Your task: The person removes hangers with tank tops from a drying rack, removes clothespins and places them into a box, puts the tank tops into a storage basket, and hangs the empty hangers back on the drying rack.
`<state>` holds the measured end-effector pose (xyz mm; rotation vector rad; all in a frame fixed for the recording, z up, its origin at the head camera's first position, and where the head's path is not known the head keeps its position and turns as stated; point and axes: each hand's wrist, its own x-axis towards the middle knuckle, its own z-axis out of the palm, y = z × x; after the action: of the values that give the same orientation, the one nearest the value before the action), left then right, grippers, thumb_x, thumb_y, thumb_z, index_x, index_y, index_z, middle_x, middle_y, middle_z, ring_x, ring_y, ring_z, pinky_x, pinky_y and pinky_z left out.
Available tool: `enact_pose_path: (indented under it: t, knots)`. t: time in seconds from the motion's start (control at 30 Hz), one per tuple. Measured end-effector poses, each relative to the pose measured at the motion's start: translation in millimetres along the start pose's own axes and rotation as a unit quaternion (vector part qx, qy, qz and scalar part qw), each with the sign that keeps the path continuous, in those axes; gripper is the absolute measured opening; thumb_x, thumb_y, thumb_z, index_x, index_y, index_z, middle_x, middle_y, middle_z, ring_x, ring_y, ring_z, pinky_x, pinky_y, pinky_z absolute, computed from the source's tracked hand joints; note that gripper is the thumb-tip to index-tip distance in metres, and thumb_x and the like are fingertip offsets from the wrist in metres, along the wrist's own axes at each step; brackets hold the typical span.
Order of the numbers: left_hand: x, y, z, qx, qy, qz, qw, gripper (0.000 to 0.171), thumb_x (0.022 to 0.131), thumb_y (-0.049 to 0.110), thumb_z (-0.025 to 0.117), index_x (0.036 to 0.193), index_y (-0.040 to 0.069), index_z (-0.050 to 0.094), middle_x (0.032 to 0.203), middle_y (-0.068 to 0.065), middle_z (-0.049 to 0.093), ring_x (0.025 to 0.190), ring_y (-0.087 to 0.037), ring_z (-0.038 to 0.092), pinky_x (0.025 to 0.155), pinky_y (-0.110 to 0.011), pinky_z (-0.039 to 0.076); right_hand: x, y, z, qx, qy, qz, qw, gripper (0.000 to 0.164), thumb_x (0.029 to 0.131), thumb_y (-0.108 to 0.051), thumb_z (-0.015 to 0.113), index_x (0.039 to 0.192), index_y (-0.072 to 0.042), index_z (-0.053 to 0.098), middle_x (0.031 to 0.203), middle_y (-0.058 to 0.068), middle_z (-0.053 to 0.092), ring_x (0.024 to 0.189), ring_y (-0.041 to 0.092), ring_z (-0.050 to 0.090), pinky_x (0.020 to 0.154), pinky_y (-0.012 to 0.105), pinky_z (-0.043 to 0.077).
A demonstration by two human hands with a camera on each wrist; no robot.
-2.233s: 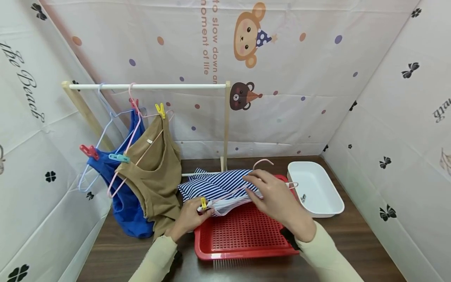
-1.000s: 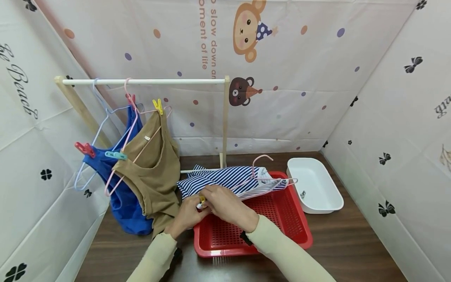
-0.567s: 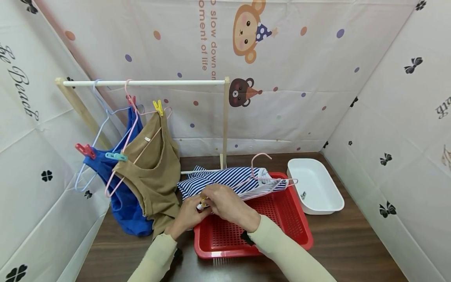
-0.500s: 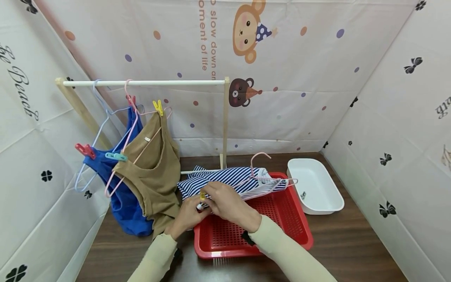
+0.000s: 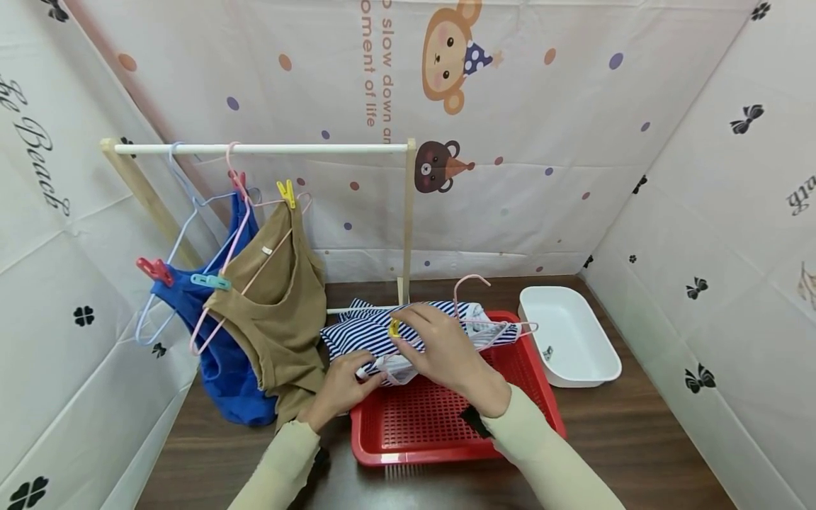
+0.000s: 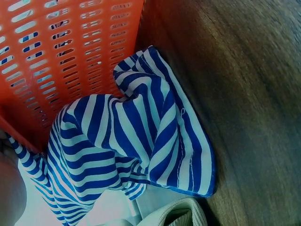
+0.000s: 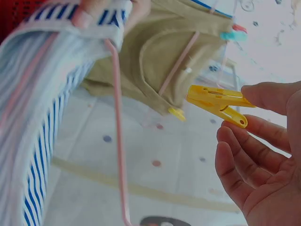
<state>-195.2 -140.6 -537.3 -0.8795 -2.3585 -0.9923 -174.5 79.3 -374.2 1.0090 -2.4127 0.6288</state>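
A navy-and-white striped garment (image 5: 382, 333) lies over the back left of a red basket (image 5: 440, 453), with a pink hanger (image 5: 456, 292) inside it. My left hand (image 5: 344, 386) grips the garment's left corner, where white lining shows. Thumb and forefinger of my right hand (image 5: 446, 350) pinch a yellow clothespin (image 7: 218, 101), held apart from the cloth in the right wrist view. That view also shows the left fingers around the striped edge beside the hanger's pink bar (image 7: 117, 117). Striped cloth (image 6: 131, 127) hangs beside the basket's slotted wall (image 6: 61, 42) in the left wrist view.
At the left stands a rack with a white rail (image 5: 268, 149). From it hang a blue top (image 5: 236, 389) and a tan top (image 5: 280, 304) on hangers, with clothespins at their straps. A white tray (image 5: 574, 340) sits right of the basket, a small object inside.
My right hand reached left to the garment's corner and took hold of the yellow clothespin there. It has since moved up and right with it. The left hand stays at the corner.
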Motion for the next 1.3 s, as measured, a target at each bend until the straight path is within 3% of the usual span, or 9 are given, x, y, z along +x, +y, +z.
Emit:
enact_pose_path:
  t: [0.3, 0.53, 0.7, 0.83, 1.07, 1.3]
  knots:
    - [0.3, 0.9, -0.2, 0.013, 0.006, 0.009, 0.9999, 0.015, 0.083, 0.025, 0.078, 0.084, 0.015, 0.066, 0.080, 0.007, 0.062, 0.069, -0.003, 0.054, 0.064, -0.020, 0.046, -16.8, 15.4, -40.6, -0.020, 0.060, 0.010, 0.998, 0.039, 0.083, -0.024, 0.078, 0.119, -0.011, 0.067, 0.112, 0.005, 0.069, 0.105, 0.017, 0.065, 0.088, 0.034, 0.056]
    - [-0.2, 0.7, 0.5, 0.015, 0.013, 0.012, 0.9997, 0.015, 0.082, 0.024, 0.078, 0.084, 0.015, 0.066, 0.079, 0.007, 0.061, 0.068, -0.003, 0.053, 0.063, -0.019, 0.045, -36.8, 40.5, -69.3, -0.027, 0.129, 0.019, 0.991, 0.041, 0.080, -0.012, 0.079, 0.118, -0.004, 0.068, 0.108, 0.009, 0.070, 0.095, 0.022, 0.067, 0.080, 0.038, 0.056]
    - [0.4, 0.6, 0.5, 0.017, 0.011, 0.017, 0.9997, 0.015, 0.082, 0.024, 0.078, 0.085, 0.014, 0.066, 0.079, 0.006, 0.062, 0.069, -0.003, 0.053, 0.063, -0.019, 0.045, -53.3, 64.6, -86.2, -0.060, 0.156, 0.046, 0.985, 0.042, 0.077, -0.007, 0.078, 0.118, -0.003, 0.068, 0.104, 0.009, 0.070, 0.082, 0.018, 0.064, 0.070, 0.026, 0.051]
    - [0.6, 0.7, -0.3, 0.013, 0.015, 0.015, 0.9997, 0.016, 0.081, 0.023, 0.078, 0.083, 0.014, 0.066, 0.077, 0.006, 0.061, 0.067, -0.004, 0.052, 0.062, -0.019, 0.044, -64.7, 83.9, -96.3, -0.102, 0.159, 0.082, 0.979, 0.043, 0.077, -0.007, 0.079, 0.118, -0.005, 0.068, 0.108, 0.010, 0.071, 0.083, 0.020, 0.064, 0.066, 0.023, 0.048]
    - [1.3, 2.0, -0.2, 0.019, 0.008, 0.015, 0.9997, 0.015, 0.083, 0.024, 0.078, 0.086, 0.013, 0.067, 0.081, 0.006, 0.063, 0.071, -0.004, 0.056, 0.065, -0.021, 0.047, -85.7, 123.6, -99.9, -0.124, 0.143, 0.147, 0.971, 0.044, 0.076, -0.004, 0.081, 0.118, -0.003, 0.067, 0.108, 0.013, 0.070, 0.081, 0.023, 0.064, 0.062, 0.022, 0.049]
    - [1.2, 3.5, -1.3, 0.020, 0.009, 0.011, 0.9997, 0.015, 0.082, 0.024, 0.078, 0.084, 0.013, 0.067, 0.079, 0.005, 0.062, 0.069, -0.005, 0.055, 0.063, -0.020, 0.046, -110.0, 166.2, -86.4, -0.137, 0.092, 0.217, 0.962, 0.039, 0.081, -0.006, 0.077, 0.117, 0.001, 0.066, 0.104, 0.021, 0.068, 0.079, 0.030, 0.065, 0.060, 0.042, 0.054]
